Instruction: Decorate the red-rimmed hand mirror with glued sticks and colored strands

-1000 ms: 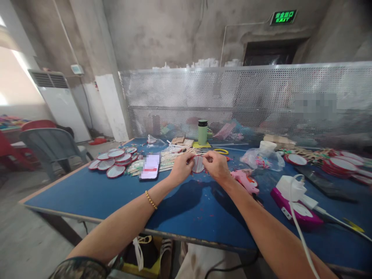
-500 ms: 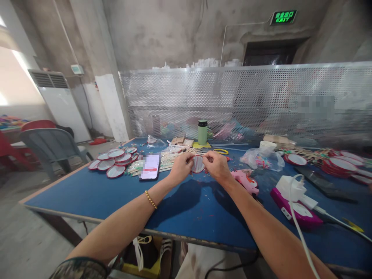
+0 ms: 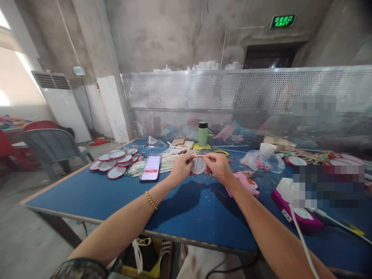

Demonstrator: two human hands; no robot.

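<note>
A small round white disc with a red rim [image 3: 198,166] is held up over the table between my two hands. My left hand [image 3: 181,168] pinches its left edge. At the upper right edge, my right hand [image 3: 217,165] closes thumb and fingers on the rim. The fingertips hide parts of both sides. Wooden sticks and clear plastic wrapping [image 3: 168,159] lie just behind my left hand. To the right of my right wrist is a pink tool-like object [image 3: 245,183], partly covered by the forearm.
Several similar red-rimmed discs [image 3: 116,172] are piled at the left, beside a lit phone [image 3: 150,169]. A green bottle [image 3: 202,134] stands at the back near yellow-handled scissors [image 3: 221,152]. To the right are a plastic bag of small colourful pieces [image 3: 266,164] and a purple-white power strip [image 3: 299,217] with cables.
The disc's face shows more fully now, and the fingers of my right hand have shifted slightly along its rim. Both hands stay in nearly the same place.
</note>
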